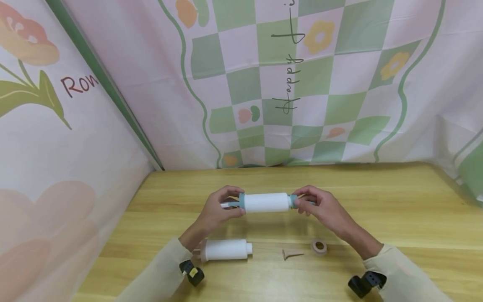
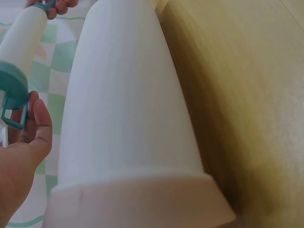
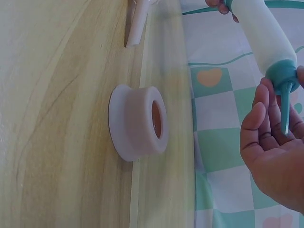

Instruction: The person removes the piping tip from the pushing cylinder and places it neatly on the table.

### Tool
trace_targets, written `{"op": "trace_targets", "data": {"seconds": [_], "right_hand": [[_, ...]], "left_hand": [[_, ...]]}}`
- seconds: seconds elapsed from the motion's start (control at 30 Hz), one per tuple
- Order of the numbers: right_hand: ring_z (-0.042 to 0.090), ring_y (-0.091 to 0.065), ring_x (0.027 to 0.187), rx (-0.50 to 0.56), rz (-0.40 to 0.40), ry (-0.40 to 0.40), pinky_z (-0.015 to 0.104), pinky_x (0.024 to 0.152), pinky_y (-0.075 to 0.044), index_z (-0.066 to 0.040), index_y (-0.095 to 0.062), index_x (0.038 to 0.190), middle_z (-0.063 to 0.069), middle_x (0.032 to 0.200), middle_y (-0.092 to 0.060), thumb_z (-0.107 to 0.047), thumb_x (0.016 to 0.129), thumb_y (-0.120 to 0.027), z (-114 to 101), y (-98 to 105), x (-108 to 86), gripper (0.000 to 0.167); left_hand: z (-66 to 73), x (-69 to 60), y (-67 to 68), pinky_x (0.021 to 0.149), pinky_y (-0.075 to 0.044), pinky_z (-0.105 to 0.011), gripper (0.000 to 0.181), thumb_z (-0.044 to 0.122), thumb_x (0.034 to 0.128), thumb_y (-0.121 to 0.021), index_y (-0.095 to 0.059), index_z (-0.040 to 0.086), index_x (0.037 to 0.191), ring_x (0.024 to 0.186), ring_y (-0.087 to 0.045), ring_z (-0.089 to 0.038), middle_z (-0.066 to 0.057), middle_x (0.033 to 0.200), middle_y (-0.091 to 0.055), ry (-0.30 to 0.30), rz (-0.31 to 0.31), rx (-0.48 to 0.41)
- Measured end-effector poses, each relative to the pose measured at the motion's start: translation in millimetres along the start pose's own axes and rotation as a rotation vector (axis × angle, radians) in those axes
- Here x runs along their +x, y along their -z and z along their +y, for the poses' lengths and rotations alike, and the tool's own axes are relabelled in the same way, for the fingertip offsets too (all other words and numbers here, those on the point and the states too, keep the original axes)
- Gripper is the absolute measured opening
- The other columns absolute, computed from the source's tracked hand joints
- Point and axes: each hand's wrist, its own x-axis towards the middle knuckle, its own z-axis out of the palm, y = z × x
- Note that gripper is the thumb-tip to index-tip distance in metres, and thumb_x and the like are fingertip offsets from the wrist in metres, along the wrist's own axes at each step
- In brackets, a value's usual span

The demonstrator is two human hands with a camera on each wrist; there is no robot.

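Note:
Above the table, a white icing syringe [image 1: 266,202] with teal ends lies level between both hands. The left hand [image 1: 213,212] grips its teal flange at the plunger end, thumb below and fingers above. At the other end, the right hand [image 1: 322,206] pinches the teal cap. A slim teal nozzle [image 3: 285,109] points out of that cap past the right palm. Beneath the left forearm lies a second white syringe [image 1: 226,250] with a pinkish-beige flange [image 2: 137,204]; it fills much of the left wrist view.
On the wooden table [image 1: 271,281], a pinkish-beige nozzle [image 1: 290,254] and a ring-shaped cap [image 3: 137,123] lie right of the second syringe. Patterned cloth [image 1: 241,84] hangs behind the table and along its left side.

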Motion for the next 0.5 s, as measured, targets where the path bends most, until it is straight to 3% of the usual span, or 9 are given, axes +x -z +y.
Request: {"op": "trace_targets", "data": {"seconds": [0.2, 0.5], "right_hand": [[0.029, -0.065, 0.090, 0.009, 0.000, -0.005, 0.034, 0.073, -0.055, 0.004, -0.058, 0.124, 0.014, 0.105, -0.066, -0.017, 0.101, -0.063, 1.0, 1.0, -0.6, 0.032], [0.020, -0.067, 0.092, 0.010, 0.006, -0.002, 0.034, 0.075, -0.056, 0.004, -0.058, 0.125, 0.015, 0.107, -0.066, -0.016, 0.101, -0.062, 2.3, 2.8, -1.2, 0.032]], "left_hand": [[1.0, -0.3, 0.0, 0.088, -0.056, -0.040, 0.048, -0.001, 0.0834, -0.077, -0.059, 0.000, 0.128, 0.107, -0.063, -0.033, -0.014, 0.121, -0.061, -0.004, 0.004, 0.010], [1.9, -0.5, 1.4, 0.089, -0.056, -0.040, 0.045, 0.001, 0.0845, -0.077, -0.061, 0.003, 0.126, 0.107, -0.063, -0.032, -0.015, 0.121, -0.061, 0.005, 0.014, 0.002]]}}
